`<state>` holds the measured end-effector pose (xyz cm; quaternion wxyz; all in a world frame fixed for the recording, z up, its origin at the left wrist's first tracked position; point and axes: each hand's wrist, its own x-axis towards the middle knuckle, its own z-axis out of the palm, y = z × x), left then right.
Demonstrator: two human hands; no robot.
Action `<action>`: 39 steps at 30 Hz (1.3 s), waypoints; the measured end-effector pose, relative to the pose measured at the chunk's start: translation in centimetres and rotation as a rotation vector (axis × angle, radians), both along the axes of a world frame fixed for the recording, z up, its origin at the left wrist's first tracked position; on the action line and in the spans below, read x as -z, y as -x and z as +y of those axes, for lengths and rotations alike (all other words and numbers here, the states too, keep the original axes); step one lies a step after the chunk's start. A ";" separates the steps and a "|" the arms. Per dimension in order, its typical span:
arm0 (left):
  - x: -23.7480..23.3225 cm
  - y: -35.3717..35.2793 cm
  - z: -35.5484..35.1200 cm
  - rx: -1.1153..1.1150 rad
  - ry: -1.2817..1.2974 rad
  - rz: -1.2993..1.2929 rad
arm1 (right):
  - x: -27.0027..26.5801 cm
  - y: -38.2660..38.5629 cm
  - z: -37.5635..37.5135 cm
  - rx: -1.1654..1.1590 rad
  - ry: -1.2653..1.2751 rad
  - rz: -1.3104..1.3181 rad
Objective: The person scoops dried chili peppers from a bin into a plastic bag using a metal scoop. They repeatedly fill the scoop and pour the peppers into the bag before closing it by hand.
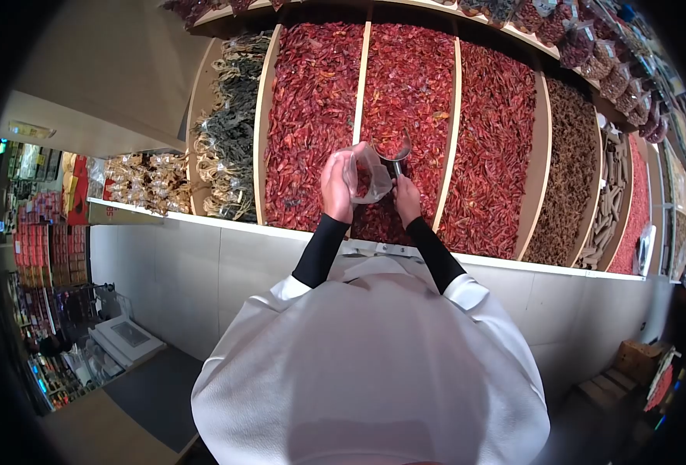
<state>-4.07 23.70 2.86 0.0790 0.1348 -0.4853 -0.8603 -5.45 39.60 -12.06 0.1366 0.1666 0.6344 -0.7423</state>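
My left hand (336, 186) is closed on a clear plastic bag (371, 182), its mouth spread wide above the bins. Red shows through the thin plastic. In my right hand (408, 198) is a metal scoop (398, 152), gripped by its handle close beside the bag. The scoop's head points away from me, over the dried red chilies (409, 85) in the middle bin. Both hands are over the near part of that bin, by the divider (362, 85) on its left.
More dried chilies (312, 93) fill neighbouring bins. Dark and pale dried goods (234, 139) lie to the left, brown spices (566, 170) and bark sticks (612, 198) to the right. Packed bags (579, 46) line the shelf above. A white ledge (498, 265) runs along the front.
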 end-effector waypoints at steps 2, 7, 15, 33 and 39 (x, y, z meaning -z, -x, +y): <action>0.0 0.0 0.1 0.010 0.022 -0.017 | 0.7 1.1 -0.3 -0.006 -0.006 -0.035; -0.5 0.2 0.2 -0.004 0.011 -0.006 | 2.8 0.3 0.6 0.043 -0.198 0.167; 0.2 1.8 -0.1 -0.020 -0.028 0.000 | -0.5 -3.7 6.2 -0.029 -0.206 0.223; 0.7 3.1 0.5 -0.037 0.319 -0.018 | -11.1 -8.8 11.1 -0.330 -0.287 0.190; -0.4 2.2 0.9 0.235 0.319 -0.103 | -12.5 -7.5 10.5 -0.437 -0.492 0.287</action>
